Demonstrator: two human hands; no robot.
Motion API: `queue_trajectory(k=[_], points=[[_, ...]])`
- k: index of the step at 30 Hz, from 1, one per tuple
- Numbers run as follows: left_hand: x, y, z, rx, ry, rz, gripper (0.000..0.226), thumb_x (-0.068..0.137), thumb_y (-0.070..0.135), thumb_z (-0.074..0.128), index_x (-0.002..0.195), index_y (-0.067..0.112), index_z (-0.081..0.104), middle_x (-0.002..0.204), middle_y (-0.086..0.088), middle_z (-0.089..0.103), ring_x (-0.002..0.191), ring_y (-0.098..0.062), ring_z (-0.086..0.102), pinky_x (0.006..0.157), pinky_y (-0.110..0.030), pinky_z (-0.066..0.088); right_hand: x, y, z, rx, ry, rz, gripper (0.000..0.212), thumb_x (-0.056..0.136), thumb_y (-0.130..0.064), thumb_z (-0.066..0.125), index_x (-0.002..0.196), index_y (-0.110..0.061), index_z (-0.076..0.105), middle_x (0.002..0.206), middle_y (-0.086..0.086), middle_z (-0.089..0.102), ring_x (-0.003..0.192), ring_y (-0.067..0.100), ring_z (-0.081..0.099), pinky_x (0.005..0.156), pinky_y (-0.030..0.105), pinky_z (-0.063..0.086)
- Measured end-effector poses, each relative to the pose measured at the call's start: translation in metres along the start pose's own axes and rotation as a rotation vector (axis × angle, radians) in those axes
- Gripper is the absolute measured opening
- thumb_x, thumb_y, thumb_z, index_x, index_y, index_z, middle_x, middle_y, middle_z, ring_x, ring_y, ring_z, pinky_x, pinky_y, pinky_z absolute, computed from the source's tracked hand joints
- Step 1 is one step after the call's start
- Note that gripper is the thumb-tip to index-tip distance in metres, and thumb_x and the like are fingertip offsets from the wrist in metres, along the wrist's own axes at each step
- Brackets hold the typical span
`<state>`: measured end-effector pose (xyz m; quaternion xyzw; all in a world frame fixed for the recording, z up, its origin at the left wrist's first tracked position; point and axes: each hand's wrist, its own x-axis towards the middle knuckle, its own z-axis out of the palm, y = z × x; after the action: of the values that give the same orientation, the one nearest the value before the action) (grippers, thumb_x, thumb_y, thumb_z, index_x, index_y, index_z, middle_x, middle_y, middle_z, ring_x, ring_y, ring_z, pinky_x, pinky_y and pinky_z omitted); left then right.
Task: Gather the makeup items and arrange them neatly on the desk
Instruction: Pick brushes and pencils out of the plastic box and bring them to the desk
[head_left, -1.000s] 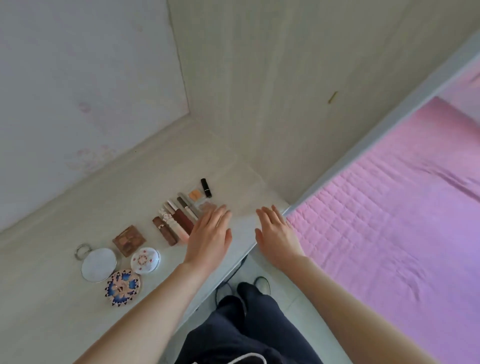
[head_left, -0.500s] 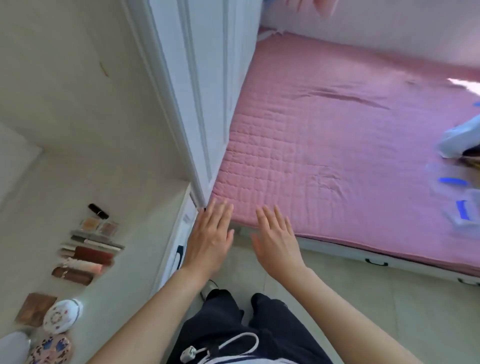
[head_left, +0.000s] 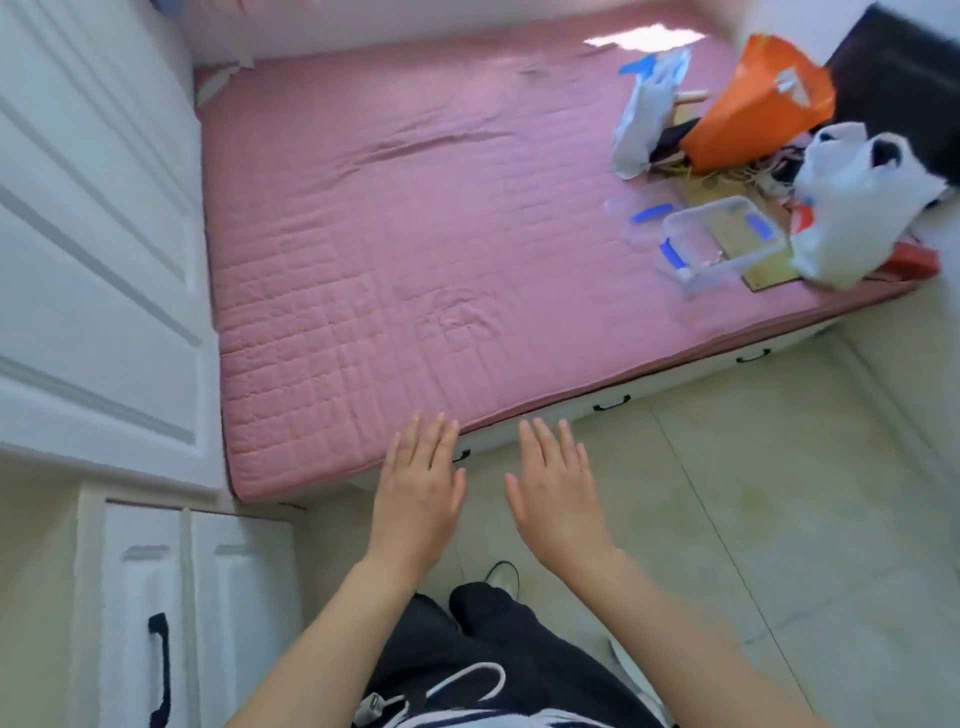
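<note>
No text, label, brand or number can be read; the white mark on the orange bag (head_left: 753, 109) is too blurred.

A home bedroom is shown: a low bed (head_left: 415, 249) covered by a pink quilted pad fills the centre, white panelled wardrobe doors (head_left: 93, 234) are seen at 9 o'clock, and bags (head_left: 753, 104) are heaped at 2 o'clock.

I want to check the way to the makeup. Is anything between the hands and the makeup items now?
Cannot be judged: no makeup items or desk top are in view. The left hand and right hand hover open and empty over the floor, before the pink bed.
</note>
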<state>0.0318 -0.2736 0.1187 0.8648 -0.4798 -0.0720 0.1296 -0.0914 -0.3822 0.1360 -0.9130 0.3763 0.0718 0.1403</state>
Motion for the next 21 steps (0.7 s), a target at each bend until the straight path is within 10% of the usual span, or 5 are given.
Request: queue_trajectory(k=[21], points=[[0.176, 0.21, 0.074, -0.026, -0.209, 0.598, 0.049, 0.085, 0.013, 0.065, 0.132, 0.009, 0.053, 0.134, -0.005, 0.056, 0.133, -0.029, 0.043, 0.103, -0.041, 0.041, -0.032, 0.251, -0.044, 0.353, 0.169, 0.853, 0.062, 0.1, -0.036, 0.036, 0.151, -0.01, 0.013, 0.157, 0.008, 0.018, 0.147, 0.03, 0.004, 0.12, 0.04, 0.012]])
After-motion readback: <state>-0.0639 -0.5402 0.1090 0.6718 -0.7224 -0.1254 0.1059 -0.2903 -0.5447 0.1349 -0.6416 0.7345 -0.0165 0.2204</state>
